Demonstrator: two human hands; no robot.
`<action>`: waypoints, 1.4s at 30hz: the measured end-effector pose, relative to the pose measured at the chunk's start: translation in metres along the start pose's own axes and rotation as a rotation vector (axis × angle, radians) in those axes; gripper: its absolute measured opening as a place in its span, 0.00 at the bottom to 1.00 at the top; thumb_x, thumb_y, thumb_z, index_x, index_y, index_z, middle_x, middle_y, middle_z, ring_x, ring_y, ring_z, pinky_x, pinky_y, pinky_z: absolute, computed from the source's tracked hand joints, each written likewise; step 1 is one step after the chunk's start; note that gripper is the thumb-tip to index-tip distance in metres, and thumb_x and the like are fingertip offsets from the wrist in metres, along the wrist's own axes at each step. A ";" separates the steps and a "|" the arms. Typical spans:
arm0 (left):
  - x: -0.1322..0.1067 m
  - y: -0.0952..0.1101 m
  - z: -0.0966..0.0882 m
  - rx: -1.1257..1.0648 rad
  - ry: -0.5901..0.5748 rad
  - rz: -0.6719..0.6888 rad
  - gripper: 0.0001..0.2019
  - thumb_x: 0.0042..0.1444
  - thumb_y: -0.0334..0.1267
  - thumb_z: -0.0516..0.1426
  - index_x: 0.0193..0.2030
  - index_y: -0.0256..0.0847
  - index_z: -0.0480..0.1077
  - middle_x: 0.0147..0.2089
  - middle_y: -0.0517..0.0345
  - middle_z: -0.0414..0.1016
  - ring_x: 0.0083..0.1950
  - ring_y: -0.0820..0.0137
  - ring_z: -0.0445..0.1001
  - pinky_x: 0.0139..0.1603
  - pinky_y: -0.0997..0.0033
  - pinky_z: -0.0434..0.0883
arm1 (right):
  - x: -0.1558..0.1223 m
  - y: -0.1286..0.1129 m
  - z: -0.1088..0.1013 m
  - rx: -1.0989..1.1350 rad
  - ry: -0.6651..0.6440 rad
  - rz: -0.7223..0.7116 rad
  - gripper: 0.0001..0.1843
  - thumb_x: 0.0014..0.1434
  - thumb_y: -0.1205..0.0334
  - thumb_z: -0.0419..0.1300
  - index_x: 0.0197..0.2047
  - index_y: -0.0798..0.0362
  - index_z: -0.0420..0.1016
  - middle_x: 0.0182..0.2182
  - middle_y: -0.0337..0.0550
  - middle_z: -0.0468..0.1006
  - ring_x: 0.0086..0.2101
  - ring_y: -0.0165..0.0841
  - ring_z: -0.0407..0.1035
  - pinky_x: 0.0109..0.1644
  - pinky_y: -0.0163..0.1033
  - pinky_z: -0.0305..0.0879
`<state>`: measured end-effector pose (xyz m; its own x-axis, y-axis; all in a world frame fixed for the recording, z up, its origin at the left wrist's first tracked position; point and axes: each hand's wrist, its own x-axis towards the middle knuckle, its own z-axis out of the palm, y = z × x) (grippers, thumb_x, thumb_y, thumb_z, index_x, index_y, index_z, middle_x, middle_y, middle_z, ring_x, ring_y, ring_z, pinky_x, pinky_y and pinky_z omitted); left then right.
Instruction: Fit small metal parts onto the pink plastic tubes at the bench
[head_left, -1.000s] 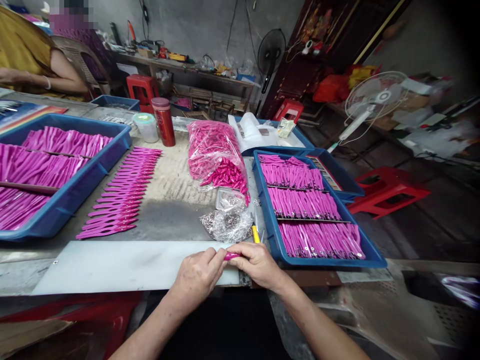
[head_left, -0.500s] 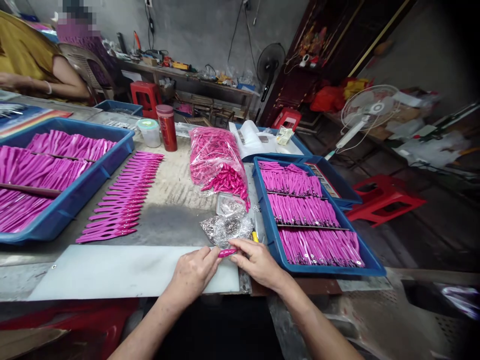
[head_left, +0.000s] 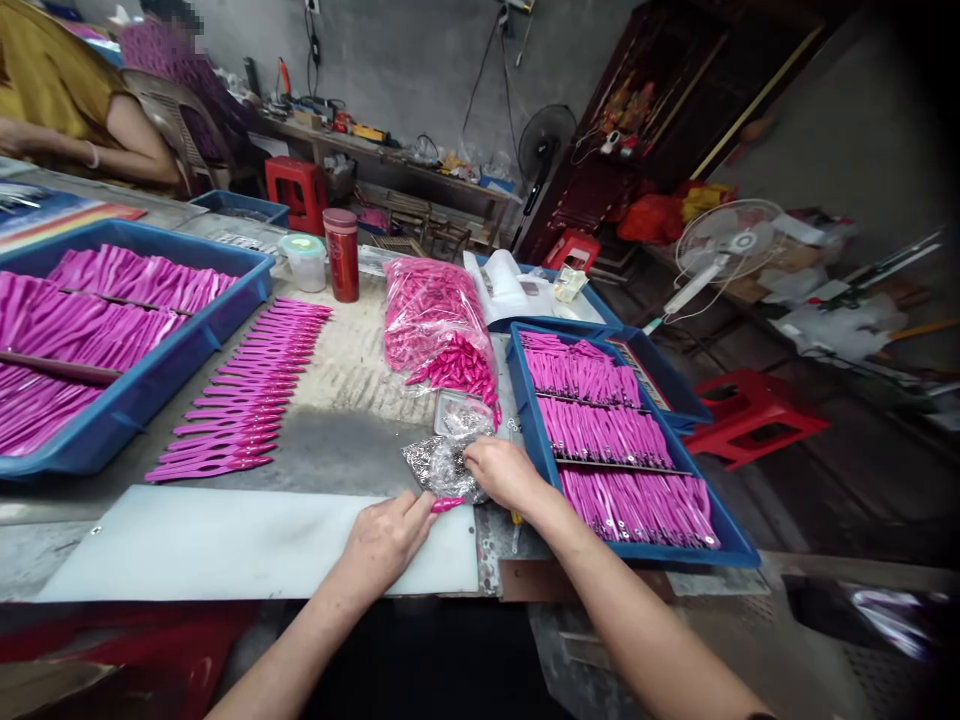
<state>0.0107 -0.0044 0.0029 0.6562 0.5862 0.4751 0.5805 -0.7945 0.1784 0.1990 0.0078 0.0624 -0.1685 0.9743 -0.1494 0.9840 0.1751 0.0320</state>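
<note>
My left hand (head_left: 386, 540) rests on the white board (head_left: 225, 545) and pinches a small pink plastic piece (head_left: 448, 504) by its end. My right hand (head_left: 504, 472) reaches into a clear bag of small metal parts (head_left: 439, 465) just behind the board, fingers bent over the bag's opening. Whether it holds any part is hidden. A blue tray of pink pieces (head_left: 619, 450) lies right of that hand. A big clear bag of pink caps (head_left: 439, 325) stands behind the small bag.
A row of pink pieces (head_left: 244, 395) lies on the table, left of centre. A second blue tray (head_left: 161, 365) with pink pieces sits at far left. A red flask (head_left: 343, 255) and a lidded cup (head_left: 306, 260) stand at the back. Another person's arm (head_left: 127, 145) shows top left.
My right hand let go of the pink piece and moved forward to the bag of metal parts. My left hand kept the piece and stayed on the board.
</note>
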 end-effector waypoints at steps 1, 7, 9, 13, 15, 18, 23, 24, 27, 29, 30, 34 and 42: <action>0.000 0.000 0.000 -0.006 0.001 -0.002 0.11 0.58 0.36 0.44 0.40 0.40 0.67 0.23 0.61 0.64 0.22 0.76 0.66 0.22 0.77 0.61 | 0.003 -0.002 0.000 -0.026 -0.022 0.004 0.13 0.56 0.67 0.47 0.31 0.55 0.74 0.30 0.46 0.75 0.33 0.33 0.69 0.35 0.33 0.60; 0.000 0.000 0.001 -0.041 0.004 -0.013 0.11 0.59 0.36 0.45 0.39 0.40 0.67 0.24 0.61 0.65 0.22 0.76 0.66 0.22 0.78 0.62 | 0.017 -0.009 0.007 -0.084 -0.090 0.012 0.13 0.51 0.71 0.49 0.33 0.59 0.74 0.32 0.54 0.76 0.34 0.38 0.70 0.36 0.36 0.61; 0.000 0.000 0.001 -0.043 0.013 -0.012 0.11 0.59 0.36 0.45 0.38 0.40 0.67 0.23 0.61 0.65 0.22 0.76 0.66 0.22 0.78 0.61 | 0.018 -0.011 0.009 -0.093 -0.097 0.011 0.13 0.50 0.72 0.49 0.33 0.60 0.74 0.32 0.55 0.76 0.34 0.38 0.70 0.37 0.36 0.61; 0.000 0.000 0.000 -0.042 0.015 -0.016 0.11 0.59 0.37 0.45 0.37 0.40 0.67 0.23 0.61 0.65 0.22 0.76 0.66 0.21 0.77 0.60 | 0.018 -0.014 0.011 -0.097 -0.091 0.014 0.13 0.50 0.72 0.49 0.34 0.61 0.74 0.33 0.55 0.76 0.34 0.39 0.70 0.37 0.38 0.61; 0.001 0.000 0.000 -0.046 0.010 -0.018 0.11 0.59 0.37 0.45 0.37 0.40 0.67 0.23 0.62 0.65 0.22 0.76 0.66 0.21 0.77 0.60 | 0.017 -0.014 0.011 -0.093 -0.082 0.017 0.13 0.49 0.72 0.49 0.34 0.61 0.73 0.33 0.55 0.75 0.35 0.40 0.69 0.37 0.38 0.60; 0.001 0.001 -0.001 -0.059 0.005 -0.024 0.11 0.59 0.37 0.45 0.37 0.40 0.67 0.23 0.62 0.64 0.22 0.76 0.66 0.21 0.77 0.60 | 0.015 -0.012 0.010 -0.073 -0.067 0.020 0.13 0.49 0.72 0.49 0.34 0.60 0.73 0.33 0.54 0.75 0.34 0.39 0.69 0.37 0.37 0.59; -0.001 0.001 0.000 -0.048 0.012 -0.028 0.11 0.58 0.38 0.45 0.36 0.41 0.67 0.23 0.62 0.65 0.22 0.76 0.66 0.21 0.77 0.59 | 0.009 -0.006 0.008 0.002 -0.030 0.030 0.12 0.53 0.70 0.47 0.32 0.58 0.71 0.32 0.49 0.75 0.33 0.34 0.68 0.36 0.34 0.57; -0.001 0.001 0.000 -0.043 0.006 -0.026 0.10 0.58 0.38 0.45 0.37 0.41 0.67 0.23 0.62 0.65 0.22 0.76 0.66 0.22 0.76 0.59 | 0.008 -0.004 0.007 0.022 -0.022 0.032 0.12 0.54 0.70 0.46 0.31 0.57 0.71 0.31 0.48 0.75 0.33 0.33 0.68 0.35 0.33 0.57; -0.002 0.000 0.001 -0.022 -0.006 -0.024 0.10 0.58 0.38 0.46 0.37 0.41 0.66 0.24 0.62 0.65 0.22 0.75 0.66 0.22 0.76 0.59 | 0.005 -0.001 0.003 0.079 -0.006 0.028 0.11 0.55 0.68 0.46 0.31 0.55 0.70 0.30 0.43 0.74 0.32 0.30 0.67 0.35 0.31 0.55; -0.002 0.000 0.002 -0.013 -0.012 -0.029 0.10 0.58 0.38 0.46 0.36 0.41 0.66 0.24 0.62 0.65 0.22 0.75 0.66 0.22 0.75 0.58 | 0.003 0.001 0.001 0.130 0.002 0.021 0.11 0.56 0.67 0.46 0.30 0.54 0.69 0.29 0.41 0.73 0.32 0.28 0.66 0.34 0.30 0.55; -0.001 0.000 0.002 -0.013 -0.017 -0.030 0.10 0.58 0.38 0.46 0.36 0.42 0.66 0.24 0.62 0.65 0.22 0.75 0.66 0.22 0.75 0.58 | 0.003 0.002 0.000 0.172 0.010 0.018 0.11 0.56 0.67 0.46 0.29 0.54 0.68 0.28 0.40 0.73 0.31 0.28 0.65 0.34 0.30 0.55; -0.001 0.000 0.001 -0.036 -0.027 -0.030 0.10 0.58 0.38 0.45 0.36 0.41 0.66 0.24 0.62 0.65 0.23 0.75 0.66 0.23 0.75 0.59 | 0.001 0.004 -0.002 0.385 0.044 0.027 0.10 0.54 0.67 0.48 0.25 0.55 0.67 0.24 0.38 0.70 0.28 0.28 0.63 0.32 0.30 0.53; -0.001 0.001 0.000 -0.035 -0.032 -0.029 0.09 0.58 0.37 0.46 0.36 0.41 0.66 0.24 0.61 0.65 0.23 0.75 0.66 0.23 0.75 0.60 | -0.007 0.001 -0.009 0.581 0.069 0.042 0.10 0.52 0.66 0.48 0.21 0.55 0.63 0.19 0.33 0.63 0.23 0.26 0.57 0.27 0.29 0.50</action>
<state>0.0103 -0.0056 0.0022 0.6548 0.6135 0.4414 0.5830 -0.7817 0.2217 0.2002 0.0028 0.0723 -0.1130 0.9891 -0.0948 0.8566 0.0487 -0.5137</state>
